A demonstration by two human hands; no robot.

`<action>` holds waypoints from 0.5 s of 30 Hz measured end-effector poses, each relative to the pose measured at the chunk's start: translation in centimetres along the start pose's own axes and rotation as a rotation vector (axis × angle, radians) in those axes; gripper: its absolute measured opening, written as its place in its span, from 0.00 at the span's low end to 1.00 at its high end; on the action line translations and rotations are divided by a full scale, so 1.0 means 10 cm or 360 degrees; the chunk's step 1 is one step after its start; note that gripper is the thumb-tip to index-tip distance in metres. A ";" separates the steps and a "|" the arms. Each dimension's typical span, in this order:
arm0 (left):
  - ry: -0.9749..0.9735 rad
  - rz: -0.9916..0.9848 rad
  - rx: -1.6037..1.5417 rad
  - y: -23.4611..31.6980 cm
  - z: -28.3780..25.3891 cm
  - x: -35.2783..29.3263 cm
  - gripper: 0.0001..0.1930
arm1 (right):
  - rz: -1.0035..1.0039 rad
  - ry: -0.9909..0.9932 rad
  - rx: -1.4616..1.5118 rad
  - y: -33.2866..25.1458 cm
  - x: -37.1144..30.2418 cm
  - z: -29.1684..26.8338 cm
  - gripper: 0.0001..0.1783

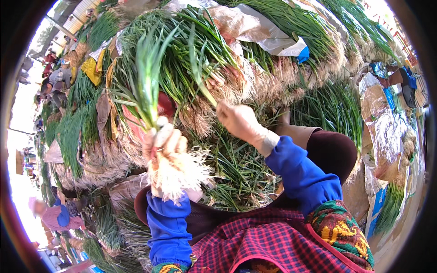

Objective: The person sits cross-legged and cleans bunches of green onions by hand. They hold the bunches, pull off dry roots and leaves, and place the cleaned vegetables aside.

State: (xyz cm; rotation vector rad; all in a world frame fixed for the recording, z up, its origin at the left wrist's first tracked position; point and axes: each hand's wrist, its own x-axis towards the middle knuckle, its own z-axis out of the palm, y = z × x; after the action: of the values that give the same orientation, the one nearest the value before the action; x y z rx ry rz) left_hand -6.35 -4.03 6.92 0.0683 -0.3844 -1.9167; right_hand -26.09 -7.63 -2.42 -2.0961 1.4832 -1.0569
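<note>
My left hand (165, 139) is closed round a bunch of green garlic (147, 88). Its flat green leaves point away from me, and its pale, stringy roots (180, 173) hang over the hand toward my wrist. To the right, my right hand (243, 122) pinches the lower end of a single green garlic stalk (205, 93), whose leaf rises up and to the left, apart from the bunch. The right fingertips hide the stalk's root end. Beyond both hands lies a heap of green garlic (175, 50), roots facing me. Something red (166, 105) shows behind the held bunch.
Loose green leaves (236, 166) cover the ground between my knees. More green garlic (323, 107) lies by my right knee. Plastic sheeting (250, 27) drapes the far heap; crumpled wrapping (387, 127) lies at the right. Another person (59, 216) is at the lower left.
</note>
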 end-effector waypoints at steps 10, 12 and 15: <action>-0.1071 -0.0078 0.0089 0.33 -0.06 0.09 0.06 | -0.0404 -0.0515 -0.0068 -0.06 -0.20 -0.31 0.07; -0.0733 -0.0019 0.0134 0.29 0.02 0.02 0.06 | 0.0028 -0.0652 -0.0089 -0.03 0.11 -0.34 0.06; -0.0137 0.0060 0.0165 0.15 0.08 -0.04 0.06 | 0.0312 0.0147 -0.0272 0.13 0.68 -0.25 0.07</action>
State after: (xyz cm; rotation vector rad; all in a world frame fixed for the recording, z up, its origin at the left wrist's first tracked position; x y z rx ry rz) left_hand -5.03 -3.96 8.06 0.0471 -0.5395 -1.8662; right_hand -27.62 -14.03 0.82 -1.9832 1.8405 -0.9960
